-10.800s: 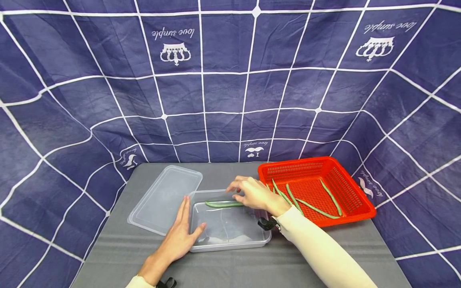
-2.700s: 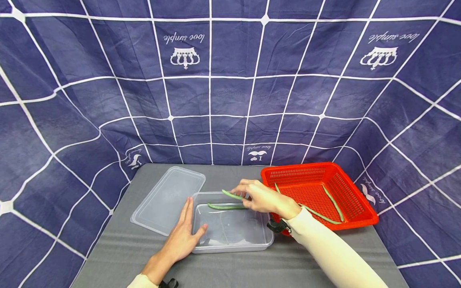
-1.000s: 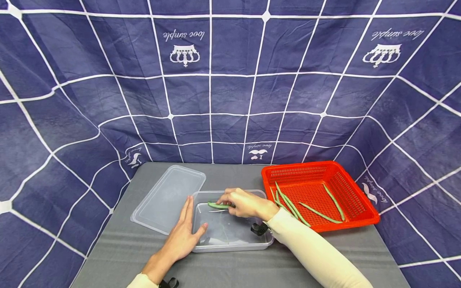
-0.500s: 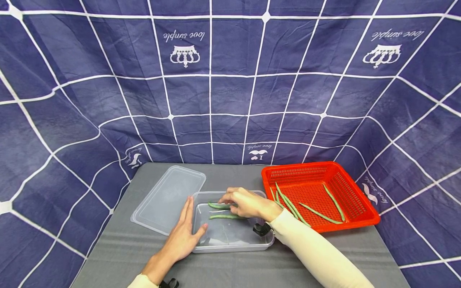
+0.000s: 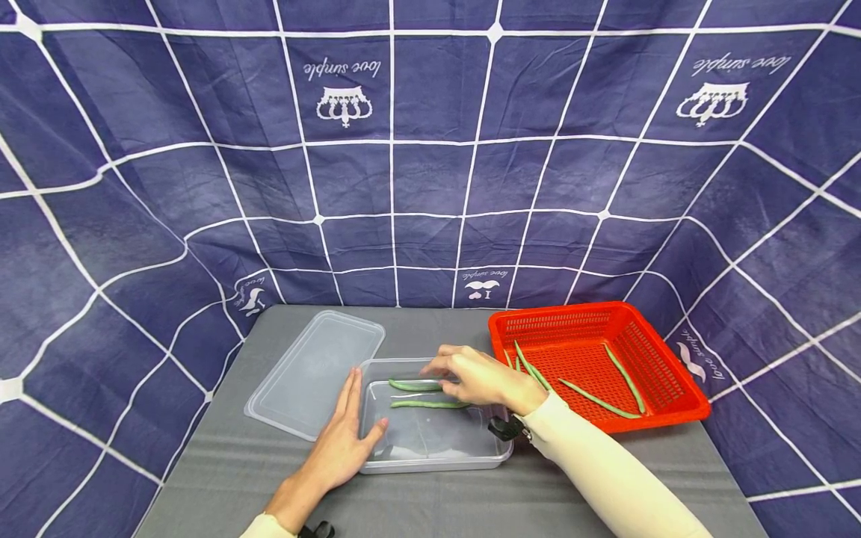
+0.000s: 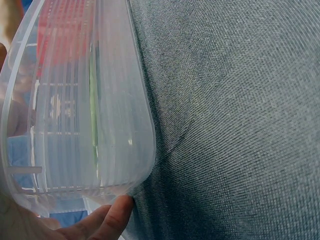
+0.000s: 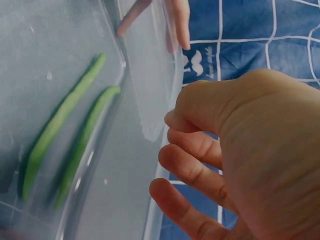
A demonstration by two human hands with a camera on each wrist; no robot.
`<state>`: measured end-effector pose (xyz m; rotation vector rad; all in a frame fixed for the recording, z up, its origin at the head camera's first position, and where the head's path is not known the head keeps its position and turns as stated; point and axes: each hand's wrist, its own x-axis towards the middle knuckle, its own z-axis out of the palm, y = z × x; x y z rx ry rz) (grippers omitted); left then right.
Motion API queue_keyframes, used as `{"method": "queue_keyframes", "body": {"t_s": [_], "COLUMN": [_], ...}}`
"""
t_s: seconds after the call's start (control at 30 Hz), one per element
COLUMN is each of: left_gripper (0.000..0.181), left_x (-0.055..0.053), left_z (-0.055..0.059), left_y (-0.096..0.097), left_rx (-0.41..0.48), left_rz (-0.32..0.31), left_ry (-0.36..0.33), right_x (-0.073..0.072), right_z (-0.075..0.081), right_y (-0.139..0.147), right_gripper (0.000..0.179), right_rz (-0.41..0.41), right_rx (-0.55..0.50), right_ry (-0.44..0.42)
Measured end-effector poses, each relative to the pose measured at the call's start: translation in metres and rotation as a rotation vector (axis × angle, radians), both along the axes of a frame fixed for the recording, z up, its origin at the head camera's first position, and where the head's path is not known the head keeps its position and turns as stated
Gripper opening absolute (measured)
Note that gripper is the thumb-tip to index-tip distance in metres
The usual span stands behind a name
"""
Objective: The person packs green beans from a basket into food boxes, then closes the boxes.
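Two green beans lie side by side in the clear plastic container, a back bean [image 5: 412, 386] and a front bean [image 5: 427, 405]; the right wrist view shows both beans [image 7: 62, 115] on its floor. My right hand [image 5: 474, 376] hovers over the container's back right part, fingers loosely bent and holding nothing [image 7: 215, 150]. My left hand [image 5: 339, 444] rests against the left side of the container [image 5: 437, 465], fingers straight along the outside and thumb over the rim. The left wrist view shows fingertips [image 6: 117, 215] touching the container's wall.
A red plastic basket [image 5: 673, 403] with several green beans [image 5: 599, 398] stands right of the container, behind the right forearm. A clear flat lid [image 5: 316, 373] lies to the left on the grey cloth [image 5: 430, 508]. Blue gridded cloth [image 5: 430, 172] hangs around the back and sides.
My right hand brought a green bean from the basket side, laid it in front of the first one and let go, then rose slightly to the right. My left hand stayed put.
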<state>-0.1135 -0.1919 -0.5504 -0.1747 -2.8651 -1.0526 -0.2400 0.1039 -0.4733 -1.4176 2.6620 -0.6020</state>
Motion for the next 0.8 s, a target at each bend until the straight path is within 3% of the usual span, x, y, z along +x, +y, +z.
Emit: {"method": "queue_keyframes", "body": {"t_s": [0.4,0.8], "left_gripper": [0.105,0.106], "left_x": [0.001,0.001], "left_z": [0.001,-0.001], "left_y": [0.001,-0.001], "left_rx": [0.003,0.008], "left_rz": [0.003,0.001], "left_ry": [-0.005,0.014], "right_x": [-0.004,-0.017], "right_z": [0.013,0.018], "right_y": [0.039,0.092], "right_gripper": [0.038,0.041], "right_rz": [-0.017,-0.166], "right_rx": [-0.068,-0.122], "right_ry": [0.047,-0.027]}}
